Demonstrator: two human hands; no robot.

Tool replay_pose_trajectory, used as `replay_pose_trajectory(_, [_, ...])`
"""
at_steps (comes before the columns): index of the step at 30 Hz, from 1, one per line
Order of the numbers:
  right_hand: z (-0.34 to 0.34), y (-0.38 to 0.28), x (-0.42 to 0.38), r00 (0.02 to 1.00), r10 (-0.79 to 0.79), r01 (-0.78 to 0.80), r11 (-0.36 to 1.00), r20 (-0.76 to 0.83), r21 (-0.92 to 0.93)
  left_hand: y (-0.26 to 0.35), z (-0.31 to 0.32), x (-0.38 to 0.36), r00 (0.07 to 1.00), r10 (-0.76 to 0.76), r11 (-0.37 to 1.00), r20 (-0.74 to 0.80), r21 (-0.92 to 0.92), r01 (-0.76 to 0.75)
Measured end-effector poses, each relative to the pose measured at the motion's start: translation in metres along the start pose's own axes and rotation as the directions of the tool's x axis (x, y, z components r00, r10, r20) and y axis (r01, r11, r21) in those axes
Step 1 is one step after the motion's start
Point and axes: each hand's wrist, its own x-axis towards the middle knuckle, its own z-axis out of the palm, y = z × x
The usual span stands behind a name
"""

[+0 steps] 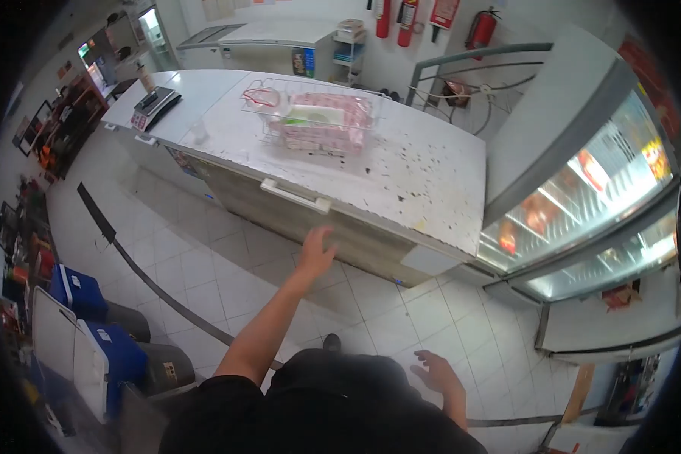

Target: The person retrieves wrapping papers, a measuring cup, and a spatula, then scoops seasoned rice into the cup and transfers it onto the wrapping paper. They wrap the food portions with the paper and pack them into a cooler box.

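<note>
My left hand [315,252] is stretched forward with fingers spread, empty, just below the white handle [295,196] on the front edge of a long chest freezer [401,181]. My right hand [436,373] hangs low by my side, fingers loosely apart, holding nothing. On the freezer lid stands a wire basket [314,115] filled with pink packaged goods and a green-and-white pack.
A glass-door display freezer [583,197] stands to the right. A weighing scale [153,106] sits on the lid's far left end. Blue coolers [79,291] and bins line the left. A dark cable [144,272] runs across the tiled floor. Fire extinguishers [483,29] hang on the back wall.
</note>
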Motion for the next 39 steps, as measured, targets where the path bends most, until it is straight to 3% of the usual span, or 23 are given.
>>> replay_pose_trajectory(3, [-0.038,-0.034,0.067,0.996,-0.058,0.060,0.998,-0.060,0.031,0.016,-0.026,0.113,0.963,0.229,0.972,-0.139,0.086,-0.219])
replay_pose_trajectory(9, [-0.099,-0.081,0.203,0.971,-0.173,0.202,0.965,-0.168,0.170,0.008,-0.048,0.293,0.897,0.437,0.771,-0.067,0.541,-0.336])
replay_pose_trajectory(12, [-0.128,-0.108,0.278,0.931,-0.283,0.331,0.921,-0.230,0.206,-0.005,-0.058,0.334,0.935,0.349,0.801,0.055,0.500,-0.328])
replay_pose_trajectory(15, [-0.183,-0.179,0.355,0.844,-0.454,0.515,0.834,-0.285,0.197,0.008,-0.069,0.339,0.940,0.337,0.833,0.061,0.445,-0.328])
replay_pose_trajectory(18, [-0.226,-0.244,0.440,0.729,-0.590,0.648,0.758,-0.347,0.073,-0.035,-0.084,0.385,0.907,0.420,0.826,-0.039,0.430,-0.364])
replay_pose_trajectory(19, [-0.239,-0.266,0.472,0.730,-0.596,0.637,0.771,-0.334,0.018,-0.041,-0.091,0.404,0.950,0.299,0.909,-0.090,0.331,-0.255])
replay_pose_trajectory(22, [-0.256,-0.321,0.575,0.724,-0.613,0.554,0.790,-0.316,-0.263,-0.098,-0.105,0.461,0.987,0.143,0.898,0.074,0.409,-0.161])
replay_pose_trajectory(25, [-0.237,-0.341,0.689,0.804,-0.546,0.396,0.787,-0.235,-0.473,-0.131,-0.106,0.504,0.936,0.091,0.903,0.341,0.369,-0.222])
replay_pose_trajectory(27, [-0.216,-0.338,0.744,0.835,-0.517,0.315,0.729,-0.188,-0.608,-0.143,-0.100,0.522,0.896,0.163,0.918,0.412,0.269,-0.290])
replay_pose_trajectory(30, [-0.190,-0.339,0.762,0.694,-0.522,0.255,0.822,-0.496,-0.509,-0.160,-0.092,0.537,0.826,0.309,0.842,0.470,0.267,-0.468])
replay_pose_trajectory(31, [-0.185,-0.341,0.763,0.655,-0.552,0.271,0.809,-0.516,-0.522,-0.162,-0.092,0.541,0.800,0.363,0.793,0.477,0.293,-0.534])
replay_pose_trajectory(33, [-0.179,-0.345,0.755,0.579,-0.611,0.308,0.777,-0.540,-0.549,-0.164,-0.092,0.540,0.812,0.312,0.808,0.494,0.311,-0.500])
replay_pose_trajectory(36, [-0.186,-0.362,0.746,0.717,-0.525,0.216,0.793,-0.458,-0.570,-0.175,-0.092,0.537,0.776,0.251,0.789,0.579,0.342,-0.510])
replay_pose_trajectory(39, [-0.180,-0.367,0.746,0.607,-0.681,0.267,0.659,-0.409,-0.703,-0.160,-0.105,0.527,0.772,0.194,0.747,0.606,0.419,-0.517])
